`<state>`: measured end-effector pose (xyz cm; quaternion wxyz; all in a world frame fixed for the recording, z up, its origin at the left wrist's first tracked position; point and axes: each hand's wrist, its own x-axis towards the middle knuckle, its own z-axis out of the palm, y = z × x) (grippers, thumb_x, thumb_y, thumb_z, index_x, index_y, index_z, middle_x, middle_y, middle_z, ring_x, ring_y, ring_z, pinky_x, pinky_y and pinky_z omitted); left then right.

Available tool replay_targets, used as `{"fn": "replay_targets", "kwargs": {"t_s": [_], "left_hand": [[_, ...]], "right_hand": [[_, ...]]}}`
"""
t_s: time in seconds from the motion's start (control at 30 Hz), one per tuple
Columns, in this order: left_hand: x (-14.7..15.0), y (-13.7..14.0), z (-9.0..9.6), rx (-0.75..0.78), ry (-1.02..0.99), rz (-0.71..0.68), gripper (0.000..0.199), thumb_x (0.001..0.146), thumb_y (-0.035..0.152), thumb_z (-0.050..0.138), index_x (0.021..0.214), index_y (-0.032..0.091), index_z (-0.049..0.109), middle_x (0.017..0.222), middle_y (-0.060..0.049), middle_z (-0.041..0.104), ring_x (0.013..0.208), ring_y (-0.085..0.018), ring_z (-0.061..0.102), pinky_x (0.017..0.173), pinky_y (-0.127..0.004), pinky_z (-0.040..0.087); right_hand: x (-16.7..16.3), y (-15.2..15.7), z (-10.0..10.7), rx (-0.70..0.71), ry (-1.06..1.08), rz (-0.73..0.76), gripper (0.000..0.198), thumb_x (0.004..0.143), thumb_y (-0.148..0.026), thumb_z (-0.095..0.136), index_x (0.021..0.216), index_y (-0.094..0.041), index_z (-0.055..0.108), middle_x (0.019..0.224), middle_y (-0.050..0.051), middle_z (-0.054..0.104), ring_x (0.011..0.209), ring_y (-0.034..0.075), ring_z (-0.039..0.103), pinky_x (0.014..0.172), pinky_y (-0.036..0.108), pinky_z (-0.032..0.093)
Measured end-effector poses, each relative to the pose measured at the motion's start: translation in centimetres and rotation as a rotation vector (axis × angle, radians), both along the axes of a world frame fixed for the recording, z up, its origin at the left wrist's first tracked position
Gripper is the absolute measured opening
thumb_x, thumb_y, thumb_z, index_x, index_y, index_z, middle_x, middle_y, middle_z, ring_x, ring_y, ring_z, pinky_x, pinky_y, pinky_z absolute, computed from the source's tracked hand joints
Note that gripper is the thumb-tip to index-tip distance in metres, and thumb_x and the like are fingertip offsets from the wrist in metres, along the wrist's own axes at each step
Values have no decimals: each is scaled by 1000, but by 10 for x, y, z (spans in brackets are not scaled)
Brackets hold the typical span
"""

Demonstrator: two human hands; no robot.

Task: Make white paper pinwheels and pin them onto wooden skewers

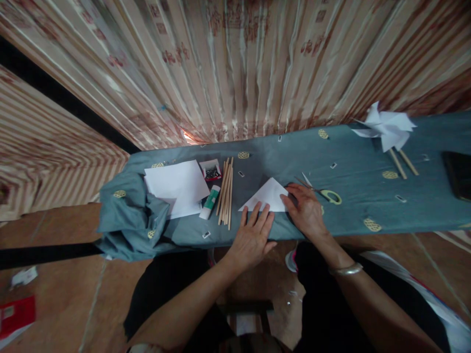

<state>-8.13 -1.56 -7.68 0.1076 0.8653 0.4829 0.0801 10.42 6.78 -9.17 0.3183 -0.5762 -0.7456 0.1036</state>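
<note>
A white sheet of paper folded into a triangle (pixel 270 196) lies on the cloth-covered table in front of me, its point facing away. My left hand (pixel 252 233) rests with spread, straight fingertips on the near folded edge. At the triangle's right side, my right hand (pixel 306 208) holds the paper between thumb and fingers and hides that corner. Just beyond the right hand lie scissors (pixel 331 196) with yellow-green handles, blades partly apart. Left of the triangle are several thin wooden sticks (pixel 226 196), a green and white glue stick (pixel 210 202) and a small box of metal pins (pixel 211 171).
White paper sheets (pixel 178 186) lie at the left, near bunched blue-green tablecloth (pixel 128 215). Two white paper pinwheels (pixel 392 128) on sticks lie at the far right, beside a dark object (pixel 457 174). A striped curtain (pixel 235 73) hangs along the table's back edge.
</note>
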Motion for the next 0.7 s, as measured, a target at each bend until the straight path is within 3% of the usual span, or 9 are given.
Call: {"fn": "replay_targets", "kwargs": {"t_s": [0.43, 0.7], "left_hand": [[1, 1, 1, -14, 11, -3, 74, 89, 45, 61, 146, 6, 36, 156, -22, 35, 149, -39, 21, 117, -65, 21], [1, 1, -1, 0, 19, 2, 74, 88, 44, 63, 146, 6, 36, 156, -22, 36, 149, -39, 22, 116, -65, 21]], "right_hand": [[-1, 1, -2, 41, -68, 19, 43, 97, -45, 42, 113, -13, 67, 114, 18, 69, 111, 32, 60, 99, 49, 46], [-6, -16, 9, 99, -176, 21, 54, 98, -47, 44, 136, -10, 52, 138, 23, 55, 130, 36, 48, 103, 53, 41]]}}
